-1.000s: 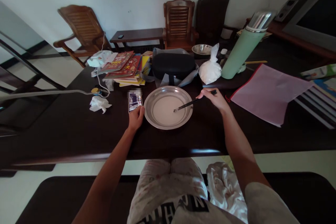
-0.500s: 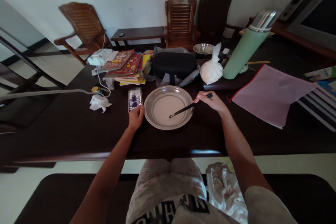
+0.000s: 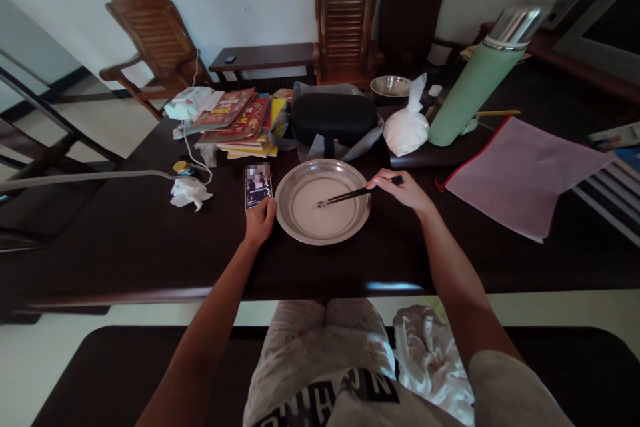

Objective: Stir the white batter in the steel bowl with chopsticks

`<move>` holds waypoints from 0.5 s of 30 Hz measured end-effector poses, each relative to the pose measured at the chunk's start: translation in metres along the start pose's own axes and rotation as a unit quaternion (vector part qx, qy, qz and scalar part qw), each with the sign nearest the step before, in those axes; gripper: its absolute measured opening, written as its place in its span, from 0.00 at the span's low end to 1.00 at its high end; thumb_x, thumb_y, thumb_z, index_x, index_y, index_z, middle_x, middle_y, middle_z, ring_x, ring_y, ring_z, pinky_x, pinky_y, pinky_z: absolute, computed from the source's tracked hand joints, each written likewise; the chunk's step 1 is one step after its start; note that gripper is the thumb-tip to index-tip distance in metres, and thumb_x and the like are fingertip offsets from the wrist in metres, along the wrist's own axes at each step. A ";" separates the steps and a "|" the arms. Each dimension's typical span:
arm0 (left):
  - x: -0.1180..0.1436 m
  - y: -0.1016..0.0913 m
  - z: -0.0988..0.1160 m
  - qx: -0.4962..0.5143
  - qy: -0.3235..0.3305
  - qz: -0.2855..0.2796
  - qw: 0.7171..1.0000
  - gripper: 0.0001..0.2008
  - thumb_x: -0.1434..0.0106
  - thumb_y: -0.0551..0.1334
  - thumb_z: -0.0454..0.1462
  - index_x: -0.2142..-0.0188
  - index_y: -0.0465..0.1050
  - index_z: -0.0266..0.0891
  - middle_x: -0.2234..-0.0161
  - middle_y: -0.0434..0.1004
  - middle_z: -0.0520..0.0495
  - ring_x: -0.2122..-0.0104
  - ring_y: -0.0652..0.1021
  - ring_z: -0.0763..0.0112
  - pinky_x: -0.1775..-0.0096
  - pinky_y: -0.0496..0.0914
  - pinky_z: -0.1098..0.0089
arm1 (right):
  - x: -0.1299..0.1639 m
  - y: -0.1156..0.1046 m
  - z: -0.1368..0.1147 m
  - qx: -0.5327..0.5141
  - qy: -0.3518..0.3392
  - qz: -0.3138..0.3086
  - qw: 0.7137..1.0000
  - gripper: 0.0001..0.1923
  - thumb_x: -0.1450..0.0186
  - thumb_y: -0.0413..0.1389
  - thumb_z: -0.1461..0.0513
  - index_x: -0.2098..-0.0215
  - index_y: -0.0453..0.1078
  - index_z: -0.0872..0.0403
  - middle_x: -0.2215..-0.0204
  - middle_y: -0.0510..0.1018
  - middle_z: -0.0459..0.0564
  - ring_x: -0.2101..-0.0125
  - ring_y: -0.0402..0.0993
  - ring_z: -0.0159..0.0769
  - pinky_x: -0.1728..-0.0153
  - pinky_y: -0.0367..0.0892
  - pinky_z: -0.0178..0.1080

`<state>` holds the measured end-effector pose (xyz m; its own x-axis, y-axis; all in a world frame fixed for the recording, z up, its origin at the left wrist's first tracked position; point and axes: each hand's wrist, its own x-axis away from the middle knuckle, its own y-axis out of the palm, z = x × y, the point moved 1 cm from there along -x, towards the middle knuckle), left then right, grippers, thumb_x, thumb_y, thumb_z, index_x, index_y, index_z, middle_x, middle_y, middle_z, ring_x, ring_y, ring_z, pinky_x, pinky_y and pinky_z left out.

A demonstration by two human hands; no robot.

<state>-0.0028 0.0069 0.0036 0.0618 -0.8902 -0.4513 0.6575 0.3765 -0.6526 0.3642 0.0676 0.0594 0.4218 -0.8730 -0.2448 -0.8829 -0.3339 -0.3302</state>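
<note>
A wide, shallow metal basin (image 3: 284,221) on the dark table holds a milky white liquid (image 3: 325,217). My right hand (image 3: 400,190), closed at the basin's right side, grips a pair of dark chopsticks (image 3: 350,195). Their light-banded tips dip into the liquid left of the basin's middle. On the left, my left hand (image 3: 261,221) is closed around the lower end of a smartphone (image 3: 257,190) with a lit screen. That thumb lies close to the basin's rim; I cannot tell if it touches.
Behind the basin sits a black case (image 3: 333,117). A tied bag of white powder (image 3: 407,130) and a green thermos (image 3: 475,90) stand behind right. Stacked books (image 3: 235,120) and crumpled tissue (image 3: 190,193) lie leftward. A pinkish mesh pouch (image 3: 520,173) lies on the right.
The chopstick tips have moved left and slightly up through the liquid. The picture on the phone screen differs. My left hand stays at the phone, and the view has shifted slightly.
</note>
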 end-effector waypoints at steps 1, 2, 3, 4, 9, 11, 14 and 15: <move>0.000 0.000 0.000 -0.002 0.000 0.001 1.000 0.22 0.31 0.51 0.46 0.80 0.54 0.40 0.84 0.55 0.54 0.81 0.58 0.75 0.75 0.54 0.70 | 0.000 -0.002 0.001 0.000 -0.001 0.025 1.000 0.20 0.36 0.57 0.43 0.69 0.81 0.47 0.66 0.84 0.49 0.60 0.79 0.43 0.50 0.68 0.46; 0.000 0.000 0.000 -0.005 0.000 0.001 1.000 0.22 0.31 0.51 0.46 0.80 0.54 0.40 0.84 0.54 0.54 0.80 0.58 0.76 0.75 0.54 0.70 | 0.001 -0.004 0.001 -0.003 0.001 0.051 0.999 0.20 0.36 0.58 0.43 0.71 0.80 0.47 0.68 0.83 0.48 0.61 0.79 0.42 0.51 0.68 0.47; 0.000 0.000 0.000 -0.007 0.001 0.000 1.000 0.22 0.31 0.51 0.45 0.80 0.54 0.40 0.83 0.54 0.54 0.80 0.58 0.76 0.74 0.54 0.70 | 0.001 -0.006 0.001 -0.009 0.004 0.070 0.997 0.20 0.36 0.57 0.43 0.73 0.80 0.47 0.70 0.83 0.48 0.63 0.79 0.42 0.51 0.68 0.47; 0.000 0.000 0.000 -0.009 0.002 -0.001 1.000 0.22 0.31 0.51 0.45 0.80 0.53 0.40 0.83 0.54 0.54 0.80 0.58 0.76 0.74 0.54 0.70 | 0.002 -0.007 0.001 -0.017 0.007 0.077 0.997 0.20 0.36 0.57 0.44 0.75 0.79 0.47 0.72 0.82 0.48 0.64 0.79 0.42 0.52 0.69 0.47; 0.000 -0.001 0.000 -0.010 0.005 -0.004 1.000 0.21 0.31 0.50 0.45 0.80 0.53 0.40 0.83 0.54 0.54 0.80 0.58 0.76 0.74 0.54 0.70 | 0.000 0.000 -0.001 -0.007 -0.005 0.000 1.000 0.19 0.36 0.58 0.44 0.70 0.80 0.47 0.68 0.83 0.48 0.62 0.79 0.42 0.53 0.69 0.46; 0.000 -0.001 0.000 -0.011 0.004 -0.004 1.000 0.21 0.31 0.51 0.45 0.80 0.53 0.40 0.83 0.55 0.54 0.80 0.58 0.76 0.74 0.54 0.70 | -0.001 0.000 -0.001 0.009 -0.013 0.015 1.000 0.19 0.36 0.58 0.44 0.69 0.81 0.47 0.66 0.84 0.49 0.61 0.79 0.42 0.52 0.69 0.46; 0.000 -0.001 0.000 -0.014 0.009 -0.004 1.000 0.21 0.31 0.51 0.45 0.80 0.54 0.40 0.83 0.55 0.54 0.80 0.59 0.76 0.74 0.54 0.70 | 0.000 -0.006 0.001 -0.008 -0.006 0.074 0.997 0.19 0.36 0.58 0.44 0.72 0.80 0.48 0.70 0.83 0.49 0.63 0.80 0.42 0.52 0.69 0.46; 0.000 -0.001 0.000 -0.013 0.012 -0.004 1.000 0.21 0.31 0.51 0.45 0.80 0.54 0.40 0.83 0.55 0.54 0.80 0.59 0.76 0.74 0.54 0.70 | 0.001 -0.007 0.002 -0.020 -0.001 0.080 0.997 0.20 0.35 0.58 0.45 0.74 0.80 0.48 0.72 0.83 0.48 0.64 0.80 0.42 0.53 0.69 0.45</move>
<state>-0.0036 0.0064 0.0044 0.0388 -0.8874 -0.4593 0.6374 0.3760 -0.6725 0.3713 0.0697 0.0602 0.2748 -0.9158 -0.2930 -0.9466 -0.2042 -0.2496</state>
